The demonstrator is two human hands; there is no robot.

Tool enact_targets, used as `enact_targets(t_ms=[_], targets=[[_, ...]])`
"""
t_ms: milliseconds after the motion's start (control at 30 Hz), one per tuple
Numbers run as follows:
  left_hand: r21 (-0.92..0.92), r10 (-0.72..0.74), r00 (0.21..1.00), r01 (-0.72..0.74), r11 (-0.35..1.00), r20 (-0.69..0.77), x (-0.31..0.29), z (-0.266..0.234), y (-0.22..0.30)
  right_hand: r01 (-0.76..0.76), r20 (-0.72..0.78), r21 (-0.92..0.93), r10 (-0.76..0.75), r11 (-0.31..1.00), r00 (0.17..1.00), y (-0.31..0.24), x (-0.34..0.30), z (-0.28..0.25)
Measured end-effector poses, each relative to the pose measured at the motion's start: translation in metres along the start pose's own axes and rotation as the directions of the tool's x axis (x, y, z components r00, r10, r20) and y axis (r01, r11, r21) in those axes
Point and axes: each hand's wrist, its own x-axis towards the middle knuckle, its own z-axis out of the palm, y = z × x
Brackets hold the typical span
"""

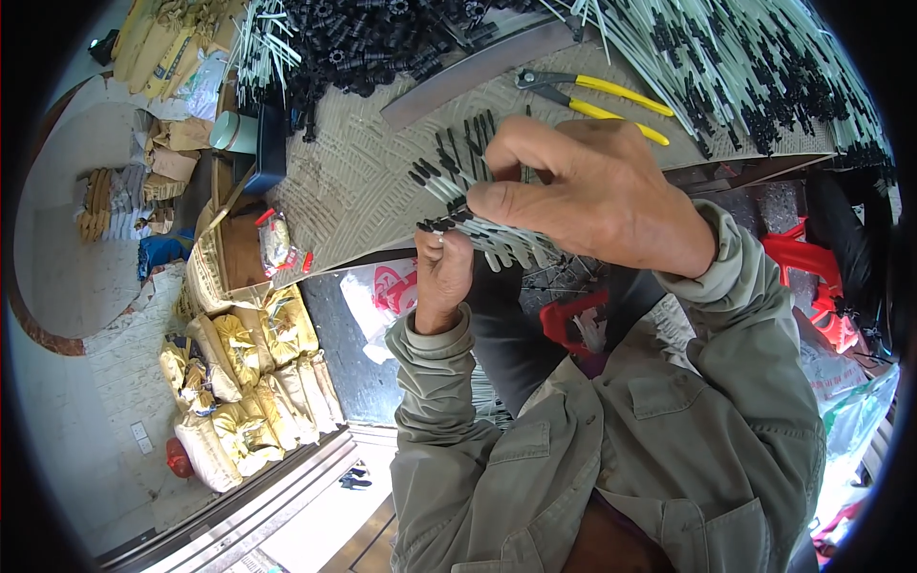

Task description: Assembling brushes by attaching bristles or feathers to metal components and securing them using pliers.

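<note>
My left hand (pixel 444 272) is closed around a bundle of thin whitish rods (pixel 511 244) with black tips, just off the table's near edge. The rods fan out, their black ends toward the far left and their pale ends toward me. Over the bundle, my right hand (pixel 607 196) has its thumb and index finger curled in at the black-tipped rods (pixel 437 181); the other fingers are folded and partly hidden. Beyond it lie pliers with yellow handles (pixel 621 92) on the textured table mat (pixel 353 181).
Small black parts (pixel 363 43) are heaped at the far side, beside a curved metal strip (pixel 482 74). A large pile of black-tipped rods (pixel 712 62) covers the far right. At left are a mint-green cup (pixel 234 132) and stacked yellowish packages (pixel 253 372). A red plastic stool (pixel 807 263) stands right.
</note>
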Motion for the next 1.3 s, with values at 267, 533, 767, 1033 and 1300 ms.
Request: enact_targets(t_ms=[267, 533, 767, 1033, 1300], targets=[[-0.083, -0.079, 0.995, 0.074, 0.994, -0.055, -0.005, 0.001, -0.004, -0.073, -0.022, 0.073, 0.075, 0.995, 0.997, 0.001, -0.005, 0.004], [-0.068, -0.029, 0.998, 0.025, 0.997, -0.058, 0.0, 0.014, 0.009, -0.126, -0.015, 0.27, 0.135, 0.955, 0.991, 0.003, -0.009, 0.013], [0.237, 0.126, 0.992, -0.116, 0.965, -0.027, 0.003, 0.015, 0.016, -0.019, -0.002, -0.022, 0.019, 1.0, 1.0, -0.012, -0.001, -0.004], [0.169, 0.196, 0.98, -0.192, 0.967, -0.01, 0.011, 0.023, 0.026, -0.047, 0.036, 0.134, 0.042, 0.99, 0.998, -0.001, -0.004, 0.002], [0.187, 0.044, 0.999, -0.046, 0.981, 0.011, 0.007, 0.016, 0.022, -0.02, 0.028, 0.17, 0.015, 0.985, 0.999, 0.001, -0.004, 0.003]])
